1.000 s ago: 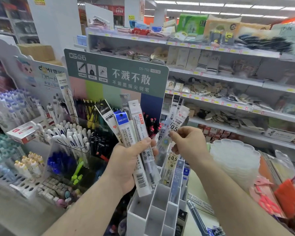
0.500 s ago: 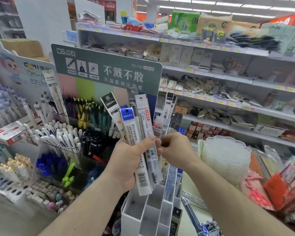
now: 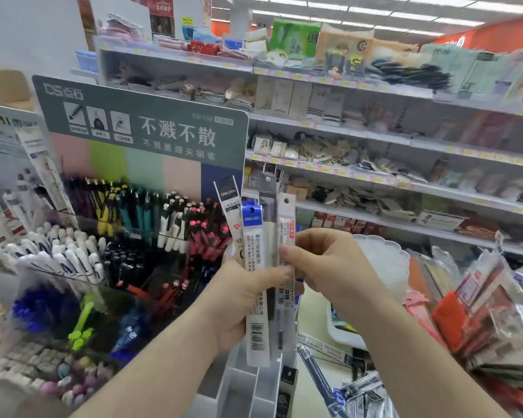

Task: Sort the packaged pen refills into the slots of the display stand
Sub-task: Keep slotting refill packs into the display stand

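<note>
Behind our grip stands one dark green pen-display sign point(image 3: 139, 122) reading "DS-758". Below it sits one white compartmented display stand point(image 3: 248, 384). Our left hand point(image 3: 239, 300) grips a fan of four long clear-plastic refill packets point(image 3: 255, 267), two marked "deli". Our right hand point(image 3: 326, 267) pinches the rightmost white-topped packet point(image 3: 285, 230) just beside the left thumb.

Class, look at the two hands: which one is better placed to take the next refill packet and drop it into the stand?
Right. The right hand already pinches the outermost packet; the left hand grips the whole bunch.
</note>
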A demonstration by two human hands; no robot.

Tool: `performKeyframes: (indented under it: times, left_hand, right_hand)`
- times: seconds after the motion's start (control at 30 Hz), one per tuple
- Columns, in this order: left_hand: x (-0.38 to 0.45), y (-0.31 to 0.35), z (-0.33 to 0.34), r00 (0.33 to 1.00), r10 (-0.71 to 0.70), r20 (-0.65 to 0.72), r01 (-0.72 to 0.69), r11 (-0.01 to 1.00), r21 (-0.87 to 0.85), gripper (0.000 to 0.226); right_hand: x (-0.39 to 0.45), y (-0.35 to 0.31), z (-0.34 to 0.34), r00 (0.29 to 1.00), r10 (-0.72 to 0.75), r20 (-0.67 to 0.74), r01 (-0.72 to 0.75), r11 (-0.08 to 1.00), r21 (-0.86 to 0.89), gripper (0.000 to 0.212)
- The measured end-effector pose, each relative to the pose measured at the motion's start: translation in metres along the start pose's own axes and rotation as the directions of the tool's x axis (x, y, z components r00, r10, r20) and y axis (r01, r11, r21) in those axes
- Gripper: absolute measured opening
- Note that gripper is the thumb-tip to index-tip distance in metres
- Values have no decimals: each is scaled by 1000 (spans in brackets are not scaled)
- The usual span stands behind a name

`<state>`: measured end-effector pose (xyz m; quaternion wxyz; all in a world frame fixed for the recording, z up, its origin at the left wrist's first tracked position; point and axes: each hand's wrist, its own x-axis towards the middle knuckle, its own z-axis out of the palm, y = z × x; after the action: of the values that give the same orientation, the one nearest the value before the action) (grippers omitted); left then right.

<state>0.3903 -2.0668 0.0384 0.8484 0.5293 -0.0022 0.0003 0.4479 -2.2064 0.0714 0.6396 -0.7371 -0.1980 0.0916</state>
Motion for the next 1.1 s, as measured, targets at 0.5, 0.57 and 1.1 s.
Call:
performKeyframes:
  times: [0.5, 0.57, 1.1]
  left_hand:
    - [9, -21, -7, 987, -47, -155, 61, 995, 84, 35]
    - [10, -21, -8, 985, -49, -166, 63, 995, 76, 32]
    - [9, -25, -10, 991, 1, -137, 14, 994, 108, 33]
  right_hand:
    - [-9, 17, -8, 982, 70, -175, -36, 981, 191, 14]
    - [-8, 16, -16, 966, 127, -227, -61, 960, 274, 21]
    - [-13, 23, -9, 986, 110, -123, -71, 956, 284, 21]
